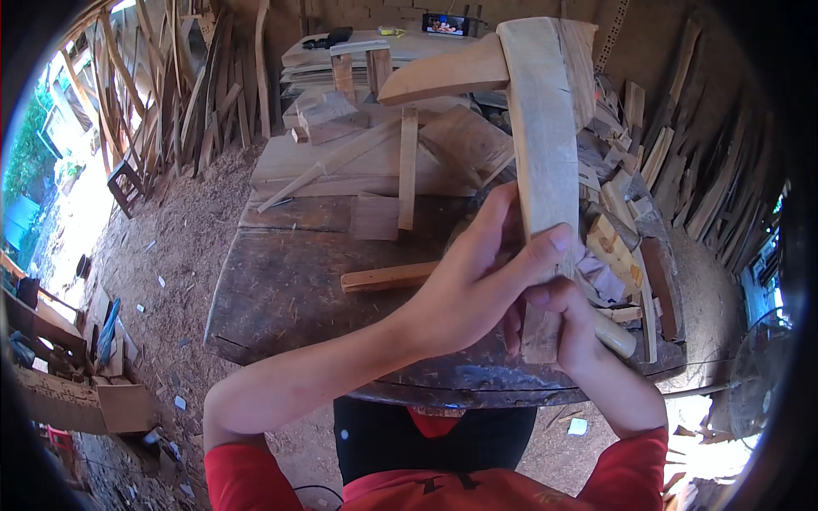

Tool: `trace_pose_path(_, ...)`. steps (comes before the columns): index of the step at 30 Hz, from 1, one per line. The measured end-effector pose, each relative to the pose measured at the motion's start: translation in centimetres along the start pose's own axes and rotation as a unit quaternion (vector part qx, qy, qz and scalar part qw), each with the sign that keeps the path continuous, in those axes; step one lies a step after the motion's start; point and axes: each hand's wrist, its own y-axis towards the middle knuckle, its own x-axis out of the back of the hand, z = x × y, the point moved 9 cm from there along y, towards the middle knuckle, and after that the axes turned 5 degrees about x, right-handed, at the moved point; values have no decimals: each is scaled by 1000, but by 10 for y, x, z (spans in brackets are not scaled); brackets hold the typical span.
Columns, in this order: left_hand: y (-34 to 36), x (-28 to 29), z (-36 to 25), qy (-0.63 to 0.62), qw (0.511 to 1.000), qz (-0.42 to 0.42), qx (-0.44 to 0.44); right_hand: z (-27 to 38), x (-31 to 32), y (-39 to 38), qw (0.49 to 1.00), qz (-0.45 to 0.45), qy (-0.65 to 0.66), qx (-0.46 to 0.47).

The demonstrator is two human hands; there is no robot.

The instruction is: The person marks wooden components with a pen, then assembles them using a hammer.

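Note:
Both my hands hold up a pale wooden piece, a long, slightly curved post with a shorter tapered arm joined near its top and pointing left. My left hand wraps round the post at mid-height, its thumb lying across the front face. Lower down, my right hand closes on the post near its bottom end. Some of my fingers are hidden behind the wood. The piece stands nearly upright above the dark worn workbench. Close to my left wrist, a reddish wooden strip lies on the bench.
Boards and sticks lie across the bench's far side, with a stack of planks behind. Offcuts pile up at the right. Timber lengths lean on the walls. A cardboard box sits at lower left on the sawdust-covered floor.

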Motion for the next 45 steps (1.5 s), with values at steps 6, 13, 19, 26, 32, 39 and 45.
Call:
trace_pose_path(6,1,-8,-20,125,982,-4,-143,24,2,3,994,-11,-17,108)
trace_pose_path(13,-8,-6,-32,212,944,-55,-248,35,-1,4,979,66,-52,185)
trace_pose_path(19,-17,-5,-42,273,909,-105,-297,41,-1,2,939,38,-191,284)
trace_pose_path(26,-11,0,-38,366,899,-113,-211,39,12,7,941,9,-184,283)
trace_pose_path(32,-4,1,-42,367,898,-102,-219,54,23,10,943,28,-169,285)
trace_pose_path(39,2,7,-40,321,914,-116,-220,56,15,6,967,40,-55,246)
trace_pose_path(45,0,7,-38,330,917,-106,-199,53,20,9,969,19,-88,229)
